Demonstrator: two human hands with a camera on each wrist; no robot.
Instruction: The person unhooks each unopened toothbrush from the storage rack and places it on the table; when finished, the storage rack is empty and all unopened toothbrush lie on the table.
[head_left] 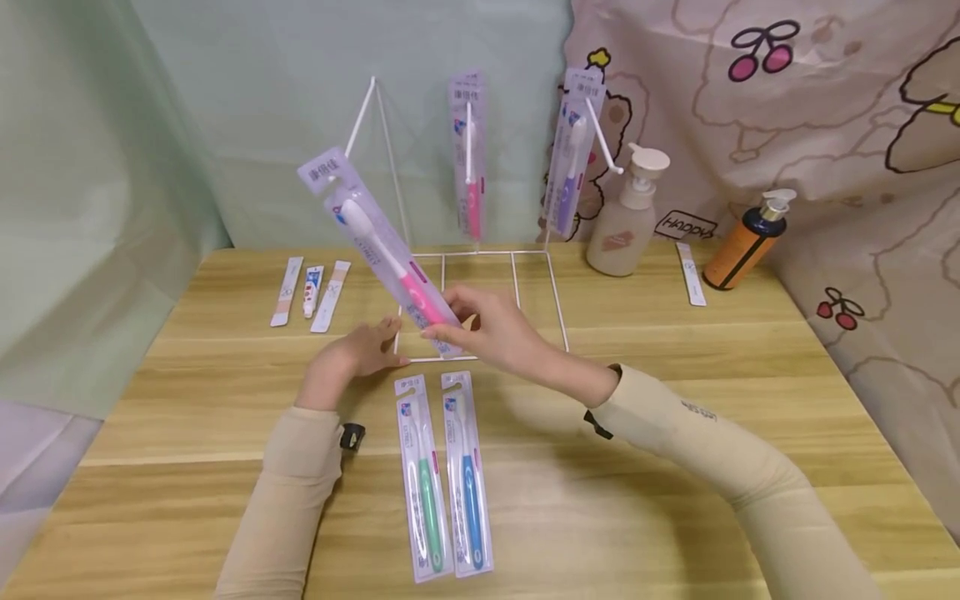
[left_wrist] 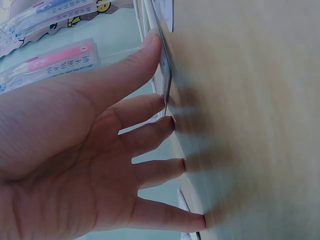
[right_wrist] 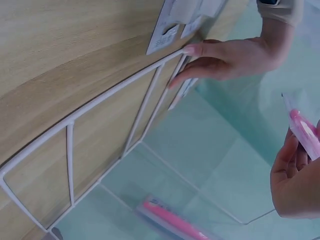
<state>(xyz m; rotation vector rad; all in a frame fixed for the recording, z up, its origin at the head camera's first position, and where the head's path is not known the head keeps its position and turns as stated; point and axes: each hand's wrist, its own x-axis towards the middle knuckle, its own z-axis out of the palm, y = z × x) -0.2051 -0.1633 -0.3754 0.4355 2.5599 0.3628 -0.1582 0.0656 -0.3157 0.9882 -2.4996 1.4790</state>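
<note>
Our right hand (head_left: pixel 498 329) pinches the lower end of a pink-and-white toothbrush in clear packaging (head_left: pixel 386 258), raised and tilted by the left prong (head_left: pixel 361 117) of a white wire rack (head_left: pixel 558 302); whether they touch, we cannot tell. Our left hand (head_left: pixel 360 348), fingers spread, rests at the rack's base, near packaged green-handled (head_left: pixel 425 483) and blue-handled toothbrushes (head_left: pixel 469 483).

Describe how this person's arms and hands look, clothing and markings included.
The left hand and right hand are bare, without gloves. The left sleeve and right sleeve are long and beige; the right one bears a small dark marking, too small to read. A small black device shows at each cuff. No cables are visible.
</note>
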